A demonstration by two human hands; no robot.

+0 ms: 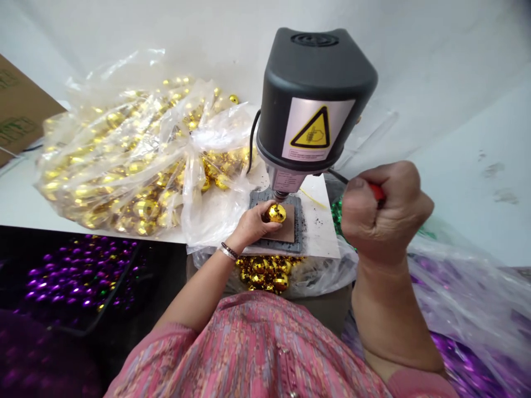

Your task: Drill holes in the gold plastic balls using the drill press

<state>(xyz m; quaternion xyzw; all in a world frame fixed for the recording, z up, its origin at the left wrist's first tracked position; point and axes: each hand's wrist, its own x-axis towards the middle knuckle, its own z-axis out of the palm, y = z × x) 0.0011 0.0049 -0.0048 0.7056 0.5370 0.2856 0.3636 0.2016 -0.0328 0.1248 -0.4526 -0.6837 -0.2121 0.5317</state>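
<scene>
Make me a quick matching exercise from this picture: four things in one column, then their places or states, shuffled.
Things:
1. Left hand
2. Right hand
3. Dark machine housing
4. Cardboard box

Places or states:
A. bears a yellow warning triangle
B. closed around a red handle
C. at the picture's left edge
D. holding a gold ball

Pairs: 1-D, 2-B, 3-A, 4-C

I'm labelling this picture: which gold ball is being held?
The faceted gold ball under the black machine, held by the left hand; the other gold balls are unheld.
</scene>
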